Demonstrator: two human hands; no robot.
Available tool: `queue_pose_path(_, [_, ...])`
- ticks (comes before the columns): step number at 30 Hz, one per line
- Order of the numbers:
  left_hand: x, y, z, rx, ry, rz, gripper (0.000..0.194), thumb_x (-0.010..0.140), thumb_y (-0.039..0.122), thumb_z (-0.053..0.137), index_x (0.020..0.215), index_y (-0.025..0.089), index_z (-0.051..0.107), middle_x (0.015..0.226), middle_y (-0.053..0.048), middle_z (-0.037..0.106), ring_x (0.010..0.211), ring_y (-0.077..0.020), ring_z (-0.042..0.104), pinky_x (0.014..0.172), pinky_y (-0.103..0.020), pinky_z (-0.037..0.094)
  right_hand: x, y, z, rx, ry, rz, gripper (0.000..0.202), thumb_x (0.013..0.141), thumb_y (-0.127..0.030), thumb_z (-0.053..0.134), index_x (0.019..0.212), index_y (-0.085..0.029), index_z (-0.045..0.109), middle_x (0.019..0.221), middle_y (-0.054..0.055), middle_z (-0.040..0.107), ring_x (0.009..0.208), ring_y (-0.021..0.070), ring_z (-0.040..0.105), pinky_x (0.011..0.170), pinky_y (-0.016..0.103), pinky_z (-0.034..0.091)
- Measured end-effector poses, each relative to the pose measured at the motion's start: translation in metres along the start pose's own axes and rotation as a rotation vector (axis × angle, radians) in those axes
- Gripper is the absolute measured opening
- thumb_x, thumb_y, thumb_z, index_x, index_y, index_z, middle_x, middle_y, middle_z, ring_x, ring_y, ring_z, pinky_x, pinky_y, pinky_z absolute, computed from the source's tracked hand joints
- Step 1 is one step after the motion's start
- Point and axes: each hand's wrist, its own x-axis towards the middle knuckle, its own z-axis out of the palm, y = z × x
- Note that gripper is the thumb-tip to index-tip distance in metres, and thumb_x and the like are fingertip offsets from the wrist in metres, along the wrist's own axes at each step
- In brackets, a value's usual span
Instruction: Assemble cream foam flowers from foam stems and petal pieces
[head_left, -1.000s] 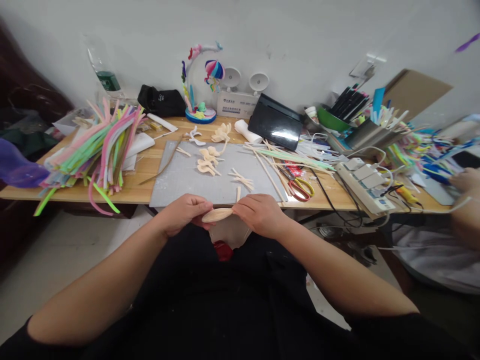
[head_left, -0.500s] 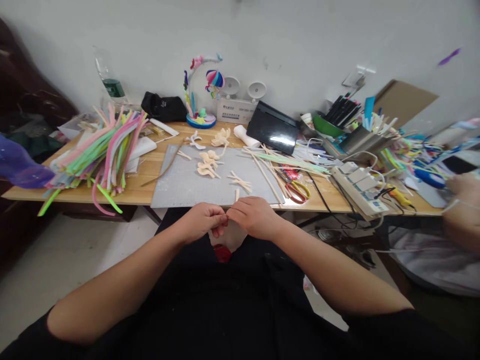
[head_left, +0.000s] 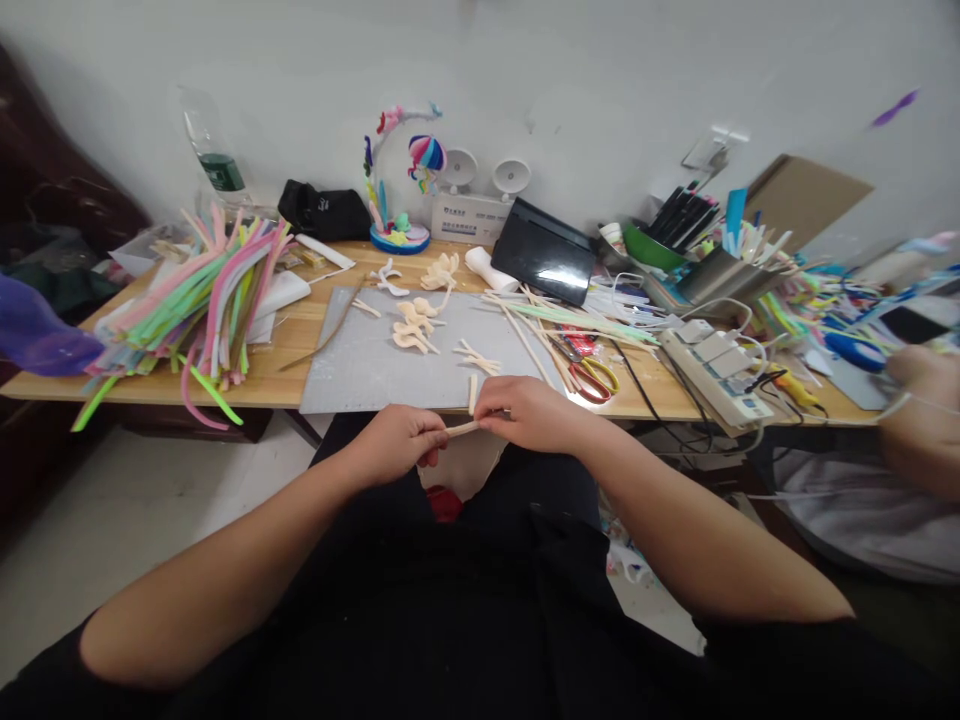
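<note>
Pinches a slim cream strip [head_left: 463, 429] on one side with the left hand [head_left: 405, 440], on the other with the right hand [head_left: 525, 411], over the lap [head_left: 502, 520] just in front of the worktop [head_left: 274, 390]; has curled cream pieces [head_left: 412, 330] already shaped on the grey mat [head_left: 352, 365], short straight lengths [head_left: 480, 358] near them apparently unworked; farther right, has scissors [head_left: 595, 381] beside loose strips [head_left: 553, 342]

Black top [head_left: 465, 610] with short, loose black sleeves [head_left: 780, 665], bare forearms [head_left: 300, 530], and dark legwear [head_left: 566, 490] below.
</note>
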Motion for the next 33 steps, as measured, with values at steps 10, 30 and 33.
queue_pose_path(10, [0.001, -0.002, 0.000, 0.386, -0.004, 0.022, 0.026, 0.078, 0.029, 0.041, 0.063, 0.018, 0.061, 0.059, 0.002, 0.062, 0.056, -0.0103, 0.054, 0.055, -0.021, 0.033, 0.008, -0.018, -0.001, -0.323, -0.110, 0.019, 0.023, 0.080, -0.022, 0.039, 0.078, -0.016, 0.061, 0.082, 0.006, 0.060, 0.074, 0.0148, 0.052, 0.061, 0.026, 0.032])
queue_pose_path(30, [-0.010, -0.006, -0.003, -0.255, 0.267, 0.142, 0.025, 0.083, 0.032, 0.039, 0.078, 0.014, 0.057, 0.063, 0.000, 0.060, 0.062, -0.0103, 0.055, 0.064, -0.023, 0.042, 0.026, -0.004, 0.071, 0.270, 0.435, 0.120, 0.019, 0.083, -0.022, 0.042, 0.080, -0.017, 0.060, 0.067, 0.000, 0.061, 0.062, 0.0092, 0.053, 0.059, 0.019, 0.037])
queue_pose_path(33, [-0.005, -0.012, -0.002, -0.139, 0.318, 0.092, 0.026, 0.084, 0.031, 0.036, 0.079, 0.015, 0.057, 0.064, 0.000, 0.060, 0.061, -0.0107, 0.055, 0.063, -0.023, 0.042, 0.019, -0.013, 0.082, -0.004, 0.456, 0.114, 0.021, 0.082, -0.019, 0.040, 0.077, -0.016, 0.060, 0.063, 0.002, 0.059, 0.062, 0.0120, 0.051, 0.058, 0.023, 0.034])
